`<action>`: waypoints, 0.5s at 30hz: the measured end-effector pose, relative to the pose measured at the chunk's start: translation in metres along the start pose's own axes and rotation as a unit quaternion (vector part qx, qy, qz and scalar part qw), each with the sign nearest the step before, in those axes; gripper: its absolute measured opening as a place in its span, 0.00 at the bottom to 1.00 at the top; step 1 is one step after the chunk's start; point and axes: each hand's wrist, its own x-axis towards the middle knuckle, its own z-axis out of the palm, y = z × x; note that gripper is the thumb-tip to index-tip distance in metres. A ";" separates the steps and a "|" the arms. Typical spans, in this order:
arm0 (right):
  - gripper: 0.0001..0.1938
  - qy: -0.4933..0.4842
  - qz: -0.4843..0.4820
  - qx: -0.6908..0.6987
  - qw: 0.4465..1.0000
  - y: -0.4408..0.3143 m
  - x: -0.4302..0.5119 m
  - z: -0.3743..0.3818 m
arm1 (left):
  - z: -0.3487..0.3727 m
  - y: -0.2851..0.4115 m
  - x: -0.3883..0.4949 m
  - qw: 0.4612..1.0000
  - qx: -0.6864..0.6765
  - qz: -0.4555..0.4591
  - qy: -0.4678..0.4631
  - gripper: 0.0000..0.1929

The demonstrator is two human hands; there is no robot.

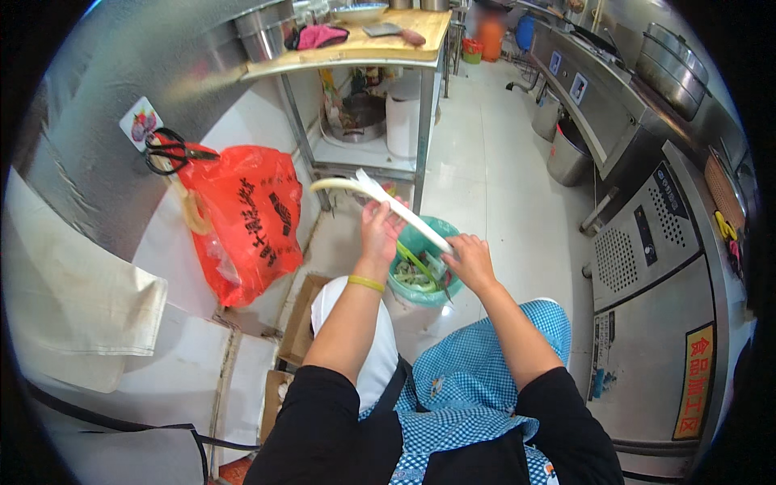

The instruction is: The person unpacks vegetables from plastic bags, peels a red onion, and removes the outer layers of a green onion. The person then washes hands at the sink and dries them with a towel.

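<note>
A long white stalk, probably a leek or large scallion [409, 218], slants across the middle of the view, its upper end split and bending to the left. My left hand [383, 227] is closed around its middle, palm partly turned up. The fingers of my right hand [468, 257] pinch the lower right end. Beneath both hands stands a round bin with a green plastic liner [433, 227], holding green and pale vegetable scraps [415, 276].
A red plastic bag [242, 224] and black-handled scissors [176, 151] hang at the left. Ahead is a wood-topped table [357, 45] with a cleaver [382, 29]. Cardboard boxes [303, 315] lie by my left leg; a steel cabinet [655, 291] stands at the right.
</note>
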 end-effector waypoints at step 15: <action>0.11 -0.016 -0.088 -0.046 0.995 0.009 0.006 -0.006 | -0.002 0.064 -0.048 0.446 0.795 0.378 -0.162 0.16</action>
